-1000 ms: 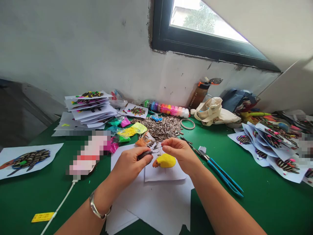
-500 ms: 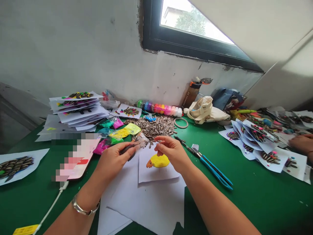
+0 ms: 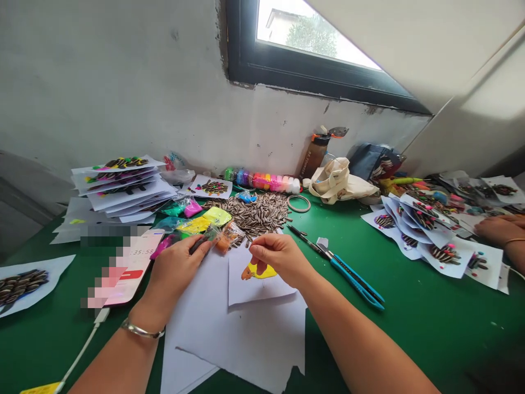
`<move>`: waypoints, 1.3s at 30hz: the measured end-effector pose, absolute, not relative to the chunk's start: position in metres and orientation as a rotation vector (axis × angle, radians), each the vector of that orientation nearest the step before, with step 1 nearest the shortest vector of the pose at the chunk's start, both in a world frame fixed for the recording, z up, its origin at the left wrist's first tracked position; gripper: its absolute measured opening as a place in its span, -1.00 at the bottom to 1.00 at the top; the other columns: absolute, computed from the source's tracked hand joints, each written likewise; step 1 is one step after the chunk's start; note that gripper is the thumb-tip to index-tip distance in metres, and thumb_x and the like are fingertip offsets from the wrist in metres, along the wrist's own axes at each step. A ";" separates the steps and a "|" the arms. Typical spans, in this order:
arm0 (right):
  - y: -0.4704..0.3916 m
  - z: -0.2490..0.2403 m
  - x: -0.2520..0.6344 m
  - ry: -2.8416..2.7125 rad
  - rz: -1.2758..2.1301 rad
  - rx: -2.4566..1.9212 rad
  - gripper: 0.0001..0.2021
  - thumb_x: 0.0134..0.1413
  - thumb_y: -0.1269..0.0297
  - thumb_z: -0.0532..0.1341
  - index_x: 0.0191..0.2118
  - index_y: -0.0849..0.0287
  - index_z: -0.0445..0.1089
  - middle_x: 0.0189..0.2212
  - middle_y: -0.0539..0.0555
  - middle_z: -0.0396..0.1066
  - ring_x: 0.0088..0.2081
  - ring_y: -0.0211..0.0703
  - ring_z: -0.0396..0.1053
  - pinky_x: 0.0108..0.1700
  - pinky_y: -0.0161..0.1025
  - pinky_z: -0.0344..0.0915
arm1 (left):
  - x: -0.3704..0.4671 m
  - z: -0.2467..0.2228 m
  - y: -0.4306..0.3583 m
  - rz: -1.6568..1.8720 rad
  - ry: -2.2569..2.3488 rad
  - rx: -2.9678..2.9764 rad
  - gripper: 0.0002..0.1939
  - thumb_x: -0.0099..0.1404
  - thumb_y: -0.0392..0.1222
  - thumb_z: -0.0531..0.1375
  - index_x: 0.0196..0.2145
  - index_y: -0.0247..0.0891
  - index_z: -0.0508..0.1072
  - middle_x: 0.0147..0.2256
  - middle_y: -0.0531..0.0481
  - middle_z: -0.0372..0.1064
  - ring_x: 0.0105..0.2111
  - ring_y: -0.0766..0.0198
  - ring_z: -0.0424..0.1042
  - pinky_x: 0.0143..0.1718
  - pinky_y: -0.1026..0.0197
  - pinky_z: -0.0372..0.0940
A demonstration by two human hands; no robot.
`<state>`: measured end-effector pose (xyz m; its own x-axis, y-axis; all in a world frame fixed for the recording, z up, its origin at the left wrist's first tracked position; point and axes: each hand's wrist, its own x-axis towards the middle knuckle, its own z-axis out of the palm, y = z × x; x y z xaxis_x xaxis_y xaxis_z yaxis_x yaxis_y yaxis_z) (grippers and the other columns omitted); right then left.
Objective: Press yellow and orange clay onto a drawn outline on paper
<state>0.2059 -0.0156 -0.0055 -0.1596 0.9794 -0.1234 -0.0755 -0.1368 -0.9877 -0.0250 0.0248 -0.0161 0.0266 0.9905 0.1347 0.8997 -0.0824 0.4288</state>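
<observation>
My left hand (image 3: 180, 266) is closed around a dark lump in clear plastic (image 3: 198, 244), mostly covered by the fingers. Its kind I cannot make out for sure. Just past the fingertips lies an orange-brown clay packet (image 3: 223, 241). My right hand (image 3: 283, 260) hovers over a small white card (image 3: 250, 295), thumb and fingers pinched together; anything between them is too small to see. On the card is a yellow bird shape (image 3: 267, 272) with an orange-brown head, partly behind my right fingers. Larger white sheets (image 3: 241, 339) lie beneath the card.
Sunflower seeds (image 3: 262, 213) are heaped behind the card, beside bright clay packets (image 3: 200, 223). Rightward lie a pen (image 3: 297, 232), blue tweezers (image 3: 356, 284) and a tape ring (image 3: 299, 203). A phone (image 3: 131, 268) and stacked seed pictures (image 3: 123, 189) are left. Another person's hand (image 3: 498, 227) rests far right.
My left hand has shifted slightly left, and the dark lump is now more covered by its fingers. My right hand has lowered a little over the bird, its fingers closer together. The view has turned slightly.
</observation>
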 end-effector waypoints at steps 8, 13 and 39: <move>-0.016 -0.012 0.205 -1.219 1.427 -1.109 -0.83 -0.11 0.19 0.36 -0.42 0.16 0.46 -0.58 -0.07 0.41 -0.54 -0.23 0.47 -0.48 -0.32 0.32 | -0.029 -0.023 0.029 0.485 2.034 2.116 -0.44 0.38 0.20 0.00 0.04 -0.23 0.53 -0.04 -0.24 0.54 -0.09 -0.17 0.52 -0.16 -0.02 0.35; -0.016 -0.014 0.206 -1.226 1.417 -1.141 -0.84 -0.11 0.19 0.35 -0.41 0.16 0.48 -0.52 -0.04 0.44 -0.50 -0.21 0.49 -0.41 -0.28 0.34 | -0.031 -0.020 0.029 0.479 2.076 2.060 -0.42 0.39 0.17 0.00 0.10 -0.29 0.48 -0.04 -0.27 0.54 -0.05 -0.23 0.50 -0.13 -0.08 0.37; -0.032 -0.017 0.185 -1.753 0.528 -1.063 -0.85 0.22 0.39 0.23 -0.25 0.06 0.58 -0.25 0.10 0.49 -0.17 -0.10 0.38 -0.12 -0.14 0.35 | 0.023 -0.001 -0.022 0.641 0.741 0.794 -0.72 0.36 0.06 0.22 -0.26 -0.19 0.58 -0.25 -0.01 0.58 -0.20 0.26 0.52 -0.10 0.23 0.37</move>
<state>0.1848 -0.0320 -0.0165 -0.1362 0.8449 0.5173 0.4182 0.5224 -0.7431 0.0230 -0.0218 -0.0013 0.5800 0.7415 -0.3373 -0.2269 0.5447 0.8073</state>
